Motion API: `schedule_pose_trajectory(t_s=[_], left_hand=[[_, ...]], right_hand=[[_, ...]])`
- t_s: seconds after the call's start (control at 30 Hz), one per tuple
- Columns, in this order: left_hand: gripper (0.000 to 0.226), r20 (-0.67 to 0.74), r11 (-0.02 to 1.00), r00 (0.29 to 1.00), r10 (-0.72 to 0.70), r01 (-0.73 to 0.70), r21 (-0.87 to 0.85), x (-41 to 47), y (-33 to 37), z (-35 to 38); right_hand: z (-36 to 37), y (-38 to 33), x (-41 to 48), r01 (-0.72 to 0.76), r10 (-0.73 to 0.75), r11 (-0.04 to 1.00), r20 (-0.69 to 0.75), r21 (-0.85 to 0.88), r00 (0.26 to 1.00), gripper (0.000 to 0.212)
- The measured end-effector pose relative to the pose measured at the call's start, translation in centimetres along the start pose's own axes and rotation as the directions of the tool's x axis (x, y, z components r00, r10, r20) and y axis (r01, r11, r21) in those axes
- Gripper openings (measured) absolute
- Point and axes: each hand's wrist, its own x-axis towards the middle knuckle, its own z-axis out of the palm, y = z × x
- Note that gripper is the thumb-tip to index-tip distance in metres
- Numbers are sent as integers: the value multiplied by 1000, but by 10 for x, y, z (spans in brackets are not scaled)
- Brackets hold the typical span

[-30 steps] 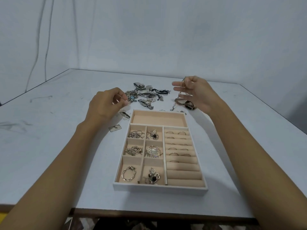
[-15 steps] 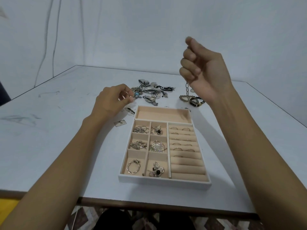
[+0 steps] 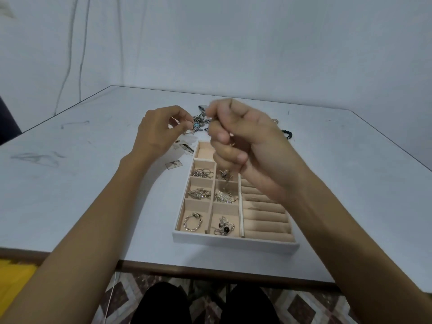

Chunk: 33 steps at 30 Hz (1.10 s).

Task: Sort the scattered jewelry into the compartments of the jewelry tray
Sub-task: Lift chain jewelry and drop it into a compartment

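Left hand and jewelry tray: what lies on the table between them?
Head view: two small cards lie between the left hand and the jewelry tray: a far card by its corner, a near card beside the wrist.

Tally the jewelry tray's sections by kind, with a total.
Small square compartments, each holding jewelry: 6
Long top compartment, partly behind the right hand: 1
Ring-roll section: 1
Total: 8
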Motion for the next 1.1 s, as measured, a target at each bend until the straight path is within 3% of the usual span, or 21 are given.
schedule_pose_trajectory(t_s=[0.3, 0.6, 0.77, 0.97, 1.1], left_hand=[[7, -34, 997, 999, 11, -14, -81, 0, 5, 1], [7, -36, 996, 999, 7, -10, -94, -1, 3, 1], [7, -25, 995, 1000, 7, -10, -99, 0, 2, 2], [7, -4, 997, 1000, 13, -13, -80, -2, 2, 3], [7, 0, 995, 1000, 16, -16, -94, -3, 2, 3]], right_hand=[[-6, 35, -31, -117, 117, 992, 16, -38, 993, 16], [-4, 25, -48, -135, 126, 923, -46, -359, 991, 14], [-7, 24, -55, -165, 145, 858, -79, -486, 986, 11], [-10, 26, -60, -131, 50, 720, -137, -682, 989, 9], [-10, 30, -63, -83, 10, 666, -103, -742, 995, 11]])
